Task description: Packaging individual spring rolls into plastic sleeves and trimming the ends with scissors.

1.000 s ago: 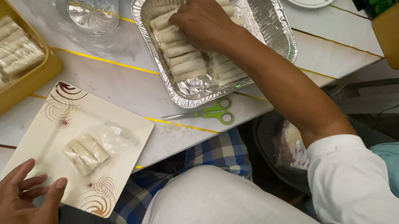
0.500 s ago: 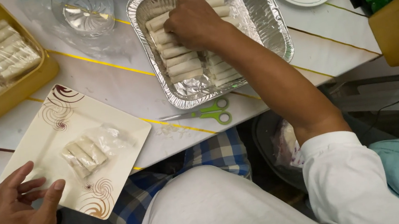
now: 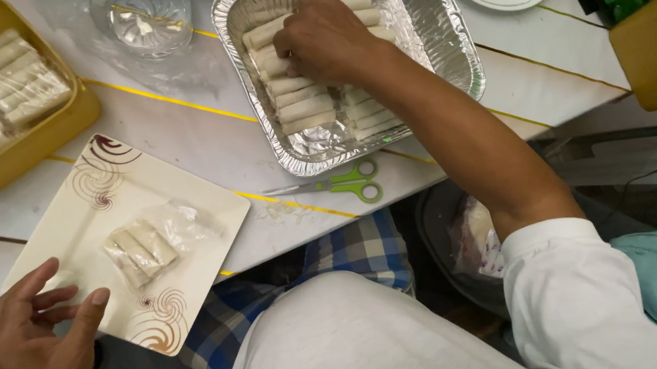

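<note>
Rolls [image 3: 296, 100], pale and thin, lie in rows in the foil tray [image 3: 444, 34] on the white worktop [image 3: 187, 135]. The right hand [image 3: 326, 37] rests curled on the upper rolls, fingertips pressed among them; a grip cannot be told. It has barely shifted since a second ago. The left hand [image 3: 42, 353] stays half open, holding nothing, at the corner of the square swirl-patterned plate [image 3: 80, 226], which carries a clear wrapped pack [image 3: 150, 246]. Green-handled scissors [image 3: 341, 184] lie just below the tray; a yellow tub [image 3: 43, 133] of wrapped rolls sits far left.
</note>
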